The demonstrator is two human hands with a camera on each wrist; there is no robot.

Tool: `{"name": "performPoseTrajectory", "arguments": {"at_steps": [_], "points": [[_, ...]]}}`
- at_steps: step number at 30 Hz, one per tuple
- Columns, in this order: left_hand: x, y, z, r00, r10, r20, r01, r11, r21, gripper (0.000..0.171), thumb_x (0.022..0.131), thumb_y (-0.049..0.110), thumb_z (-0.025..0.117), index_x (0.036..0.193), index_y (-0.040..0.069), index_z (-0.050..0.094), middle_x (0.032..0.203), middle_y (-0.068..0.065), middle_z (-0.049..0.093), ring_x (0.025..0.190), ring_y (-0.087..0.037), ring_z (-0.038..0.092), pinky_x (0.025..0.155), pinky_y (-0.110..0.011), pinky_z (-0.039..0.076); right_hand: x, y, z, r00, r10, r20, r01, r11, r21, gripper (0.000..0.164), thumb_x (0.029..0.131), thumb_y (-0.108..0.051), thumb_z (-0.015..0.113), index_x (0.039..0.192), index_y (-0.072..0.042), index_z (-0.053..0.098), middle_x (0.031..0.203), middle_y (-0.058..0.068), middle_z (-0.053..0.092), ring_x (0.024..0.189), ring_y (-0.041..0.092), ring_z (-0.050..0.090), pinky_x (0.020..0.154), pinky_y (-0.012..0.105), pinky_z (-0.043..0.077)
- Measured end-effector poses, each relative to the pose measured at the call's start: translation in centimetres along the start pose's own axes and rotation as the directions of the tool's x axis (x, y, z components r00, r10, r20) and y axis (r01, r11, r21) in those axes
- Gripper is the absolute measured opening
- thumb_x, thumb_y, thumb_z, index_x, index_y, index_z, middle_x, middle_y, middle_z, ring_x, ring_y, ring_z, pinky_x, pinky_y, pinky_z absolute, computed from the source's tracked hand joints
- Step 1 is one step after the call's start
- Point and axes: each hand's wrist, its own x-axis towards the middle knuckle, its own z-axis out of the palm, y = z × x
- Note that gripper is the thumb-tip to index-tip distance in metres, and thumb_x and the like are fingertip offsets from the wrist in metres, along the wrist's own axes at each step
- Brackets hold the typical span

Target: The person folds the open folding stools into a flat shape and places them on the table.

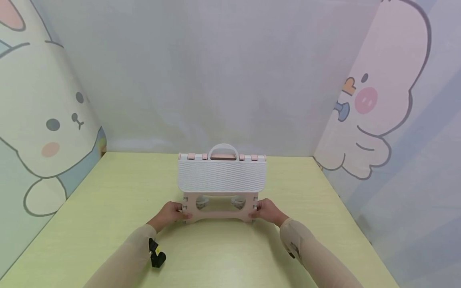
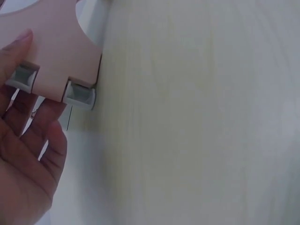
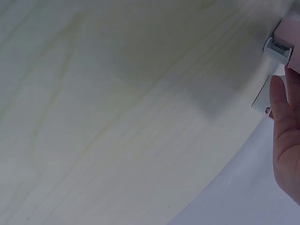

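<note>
Gripping a stool [image 1: 222,176] — left hand [image 1: 170,215], right hand [image 1: 269,212].

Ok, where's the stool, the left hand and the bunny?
Stool [image 1: 221,178]: head view, on its white patterned panel.
Left hand [image 1: 168,215]: head view, on the back of the hand.
Bunny [image 1: 43,102]: head view, on its face.

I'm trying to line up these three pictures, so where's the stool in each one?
Head: the stool is just below center.
Left wrist: upper left corner, partly cut off, pinched by the left hand.
Right wrist: far upper right edge, only a small part showing, by the right hand.
Shared landmark: the pale table, in all three.
</note>
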Motion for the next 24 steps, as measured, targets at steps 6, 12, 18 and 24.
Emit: {"name": "performPoseTrajectory", "arguments": {"at_steps": [6, 12, 18, 24], "points": [[0.06, -0.04, 0.03, 1.000, -0.005, -0.008, 0.005, 1.000, 0.000, 0.025, 0.079, 0.014, 0.078, 0.094, -0.005, 0.071, 0.069, 0.000, 0.058, 0.063, -0.015, 0.045, 0.056, -0.029, 0.039, -0.01, -0.10, -0.05, 1.000, 0.003, 0.005, -0.003, 1.000, 0.005, 0.018, 0.079, -0.001, 0.073, 0.093, 0.010, 0.071, 0.086, 0.015, 0.072, 0.074, 0.008, 0.059, 0.070, 0.028, 0.049], [0.10, -0.09, -0.05, 1.000, -0.010, 0.005, 0.010, 1.000, 0.000, 0.027, 0.079, 0.015, 0.078, 0.096, -0.005, 0.071, 0.073, 0.000, 0.061, 0.065, -0.015, 0.046, 0.057, -0.029, 0.040, -0.06, -0.15, -0.05, 1.000, -0.004, 0.005, 0.004, 1.000, 0.004, 0.018, 0.079, -0.001, 0.073, 0.093, 0.010, 0.071, 0.086, 0.015, 0.072, 0.074, 0.008, 0.059, 0.069, 0.028, 0.049], [0.03, 0.04, -0.06, 1.000, -0.009, 0.006, 0.009, 1.000, 0.005, 0.028, 0.079, 0.015, 0.078, 0.096, -0.006, 0.071, 0.076, -0.002, 0.063, 0.066, -0.016, 0.047, 0.058, -0.030, 0.041, -0.08, -0.21, -0.08, 1.000, -0.004, 0.007, 0.004, 1.000, -0.004, 0.017, 0.079, -0.001, 0.072, 0.092, 0.010, 0.071, 0.085, 0.014, 0.072, 0.073, 0.008, 0.059, 0.069, 0.028, 0.049], [0.09, -0.02, -0.02, 1.000, -0.012, -0.004, 0.012, 1.000, 0.000, 0.026, 0.078, 0.014, 0.078, 0.094, -0.005, 0.071, 0.072, 0.000, 0.061, 0.065, -0.015, 0.046, 0.057, -0.029, 0.039, -0.05, -0.24, -0.04, 1.000, -0.002, 0.008, 0.002, 1.000, -0.005, 0.016, 0.080, -0.001, 0.072, 0.091, 0.010, 0.071, 0.084, 0.014, 0.072, 0.072, 0.008, 0.058, 0.068, 0.027, 0.048]]}}
